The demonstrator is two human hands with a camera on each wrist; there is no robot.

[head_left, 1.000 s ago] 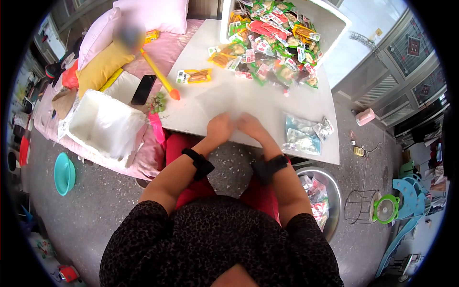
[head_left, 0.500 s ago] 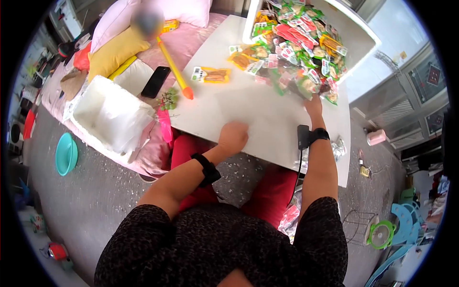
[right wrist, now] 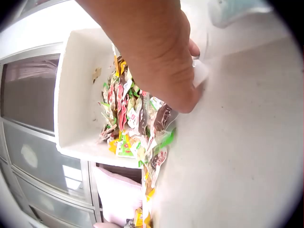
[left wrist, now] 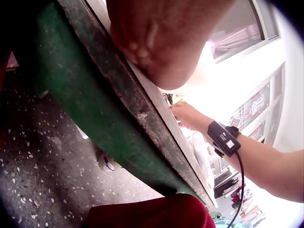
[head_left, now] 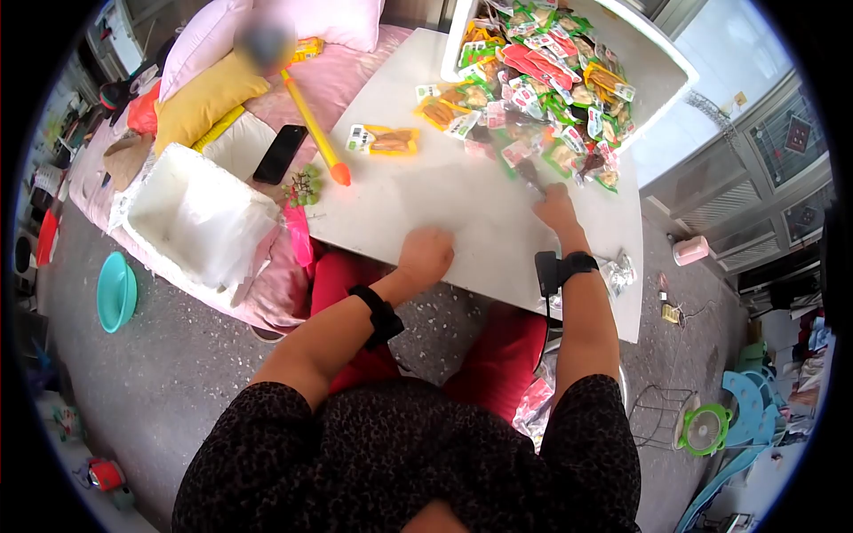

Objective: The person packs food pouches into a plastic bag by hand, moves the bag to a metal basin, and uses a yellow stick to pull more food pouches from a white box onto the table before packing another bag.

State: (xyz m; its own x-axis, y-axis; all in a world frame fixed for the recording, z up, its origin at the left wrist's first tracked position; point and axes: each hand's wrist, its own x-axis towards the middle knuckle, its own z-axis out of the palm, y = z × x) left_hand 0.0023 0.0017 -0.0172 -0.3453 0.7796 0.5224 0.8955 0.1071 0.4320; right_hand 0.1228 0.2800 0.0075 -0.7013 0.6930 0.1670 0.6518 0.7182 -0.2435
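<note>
Over the right part of the white table [head_left: 462, 240], my right hand [head_left: 555, 209] pinches a small snack packet [head_left: 530, 173], blurred and dark in the head view. In the right wrist view a whitish end of the packet [right wrist: 200, 72] shows beside the fingers. A loose pile of packets [head_left: 560, 155] spills out of the white foam box [head_left: 657, 80] just beyond that hand. My left hand [head_left: 426, 255] rests at the table's near edge, its fingers bent inward and mostly hidden; I cannot tell if it holds anything.
A yellow packet [head_left: 382, 139] lies on the table at left. On the bed beside it are an open foam box [head_left: 147, 191], a phone [head_left: 280, 153], green grapes [head_left: 304, 185] and a yellow stick [head_left: 311, 124]. Silvery bags [head_left: 617, 271] lie near the right edge.
My right hand left the left hand, reached out to the pile, and has now drawn back slightly leftward with a packet. The left hand stays by the near edge.
</note>
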